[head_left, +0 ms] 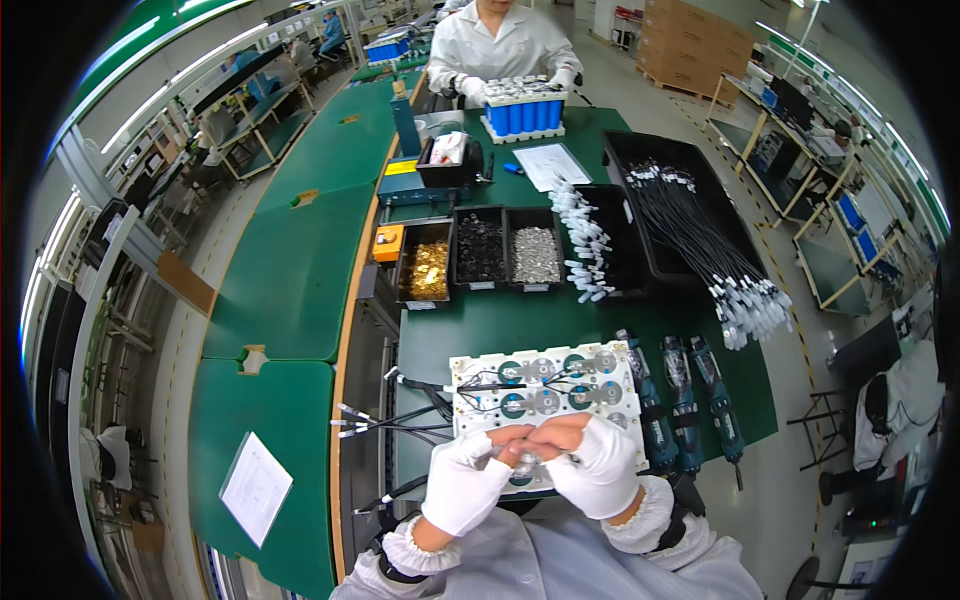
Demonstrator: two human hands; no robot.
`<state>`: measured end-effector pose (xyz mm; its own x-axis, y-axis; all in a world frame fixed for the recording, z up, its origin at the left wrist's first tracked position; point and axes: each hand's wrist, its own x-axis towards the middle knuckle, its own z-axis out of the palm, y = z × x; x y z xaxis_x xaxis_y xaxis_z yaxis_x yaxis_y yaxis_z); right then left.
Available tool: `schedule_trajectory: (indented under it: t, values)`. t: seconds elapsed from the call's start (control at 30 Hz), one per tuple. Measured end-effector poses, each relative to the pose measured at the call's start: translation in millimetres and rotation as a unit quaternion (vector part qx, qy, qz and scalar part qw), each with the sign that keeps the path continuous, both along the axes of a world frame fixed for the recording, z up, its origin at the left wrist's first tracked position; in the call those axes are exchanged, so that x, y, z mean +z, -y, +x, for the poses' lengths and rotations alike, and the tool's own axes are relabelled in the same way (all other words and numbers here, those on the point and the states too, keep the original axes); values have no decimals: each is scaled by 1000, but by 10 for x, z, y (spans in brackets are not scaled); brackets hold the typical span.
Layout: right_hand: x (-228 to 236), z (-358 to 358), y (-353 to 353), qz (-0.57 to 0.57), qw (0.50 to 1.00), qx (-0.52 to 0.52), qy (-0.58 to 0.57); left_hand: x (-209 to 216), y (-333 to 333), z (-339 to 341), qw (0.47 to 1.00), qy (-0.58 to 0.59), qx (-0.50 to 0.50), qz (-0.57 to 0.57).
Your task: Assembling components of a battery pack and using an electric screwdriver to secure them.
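Note:
A cream-coloured plate (pixel 628 385) with round silver and green terminals lies on the bench right in front of me. Black cables (pixel 428 412) with white-tipped ends run across it and stick out past its left side. Over the plate's near part, my left hand (pixel 466 482) and my right hand (pixel 594 470) meet with their bare fingertips together. Both wear white gloves with open fingertips. The fingers are closed in a pinch, and whatever they hold is too small or hidden to name. Three teal and black power screwdrivers (pixel 680 405) lie side by side at the plate's right.
Beyond the plate stand bins of gold pieces (pixel 430 268), black pieces (pixel 480 246) and silver pieces (pixel 535 252). Right of them, a black tray (pixel 622 160) holds long black cables (pixel 690 225). Across the bench, a person (pixel 503 50) handles a blue battery pack (pixel 524 115).

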<state>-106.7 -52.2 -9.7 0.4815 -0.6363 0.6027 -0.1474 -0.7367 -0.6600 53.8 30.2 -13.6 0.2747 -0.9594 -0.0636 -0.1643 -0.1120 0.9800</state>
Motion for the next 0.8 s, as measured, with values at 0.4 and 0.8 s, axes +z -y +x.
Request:
schedule_trajectory:
  t: [0.4, 0.8]
  values:
    - [-65, -73, 158, -123, 984, 105, -81, 16, -128, -17, 986, -164, 25, 21]
    - [91, 934, 553, -195, 895, 65, -395, -137, 186, 730, 976, -31, 212, -27]
